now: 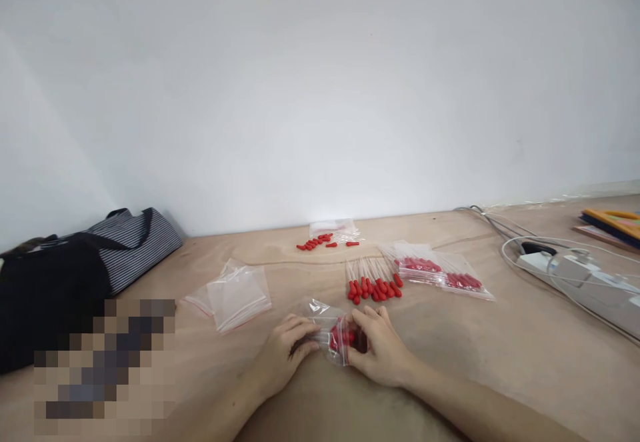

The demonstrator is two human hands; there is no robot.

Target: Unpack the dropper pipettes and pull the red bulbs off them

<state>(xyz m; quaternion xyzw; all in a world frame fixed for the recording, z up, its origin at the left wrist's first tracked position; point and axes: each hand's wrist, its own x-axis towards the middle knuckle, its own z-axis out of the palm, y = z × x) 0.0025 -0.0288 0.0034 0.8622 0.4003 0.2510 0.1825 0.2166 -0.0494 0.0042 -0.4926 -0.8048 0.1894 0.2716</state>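
Observation:
Between my hands, low in the middle of the head view, is a clear zip bag (320, 310) with several red-bulbed droppers (337, 339) in it. Their thin clear tubes point left and the red bulbs lie by the zip end. My left hand (286, 352) pinches the bag at the tube end. At the zip end, the thumb and fingers of my right hand (383, 349) are closed on the bag's mouth and the bulbs; its fingertips are partly hidden. Just beyond lies a row of loose droppers (373, 289), bulbs toward me.
Flat clear zip bags (240, 297) lie to the left. Filled bags of droppers (420, 265) are stacked at right. Near the wall are loose red bulbs (313, 243) and a bag (331, 227). A striped bag (140, 249) stands left; a power strip (590, 285) with cables lies right.

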